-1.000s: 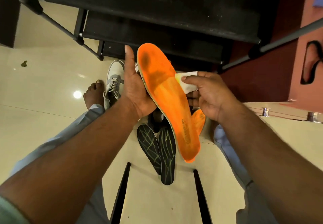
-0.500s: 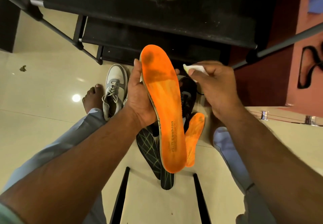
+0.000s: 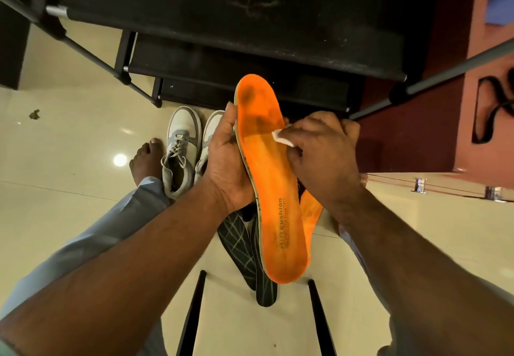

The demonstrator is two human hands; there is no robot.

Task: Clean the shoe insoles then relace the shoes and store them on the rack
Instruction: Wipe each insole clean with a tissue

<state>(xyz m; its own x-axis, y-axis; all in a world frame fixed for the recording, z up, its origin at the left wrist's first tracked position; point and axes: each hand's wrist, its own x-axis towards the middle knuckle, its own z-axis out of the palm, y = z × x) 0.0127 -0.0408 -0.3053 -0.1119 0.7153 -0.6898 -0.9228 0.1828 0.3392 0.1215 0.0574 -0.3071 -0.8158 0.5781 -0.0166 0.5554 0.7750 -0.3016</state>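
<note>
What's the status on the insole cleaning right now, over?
Left hand grips orange insole upright. Right hand pinches white wipe against its upper half. Dark stains near toe. Nothing in the way.

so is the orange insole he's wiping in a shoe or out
Out. The left hand holds the orange insole up in the air, clear of the shoes, while the right hand presses a white wipe on it.

My right hand brings the white wipe back from the air onto the orange insole, now pressed against its upper half.
</note>
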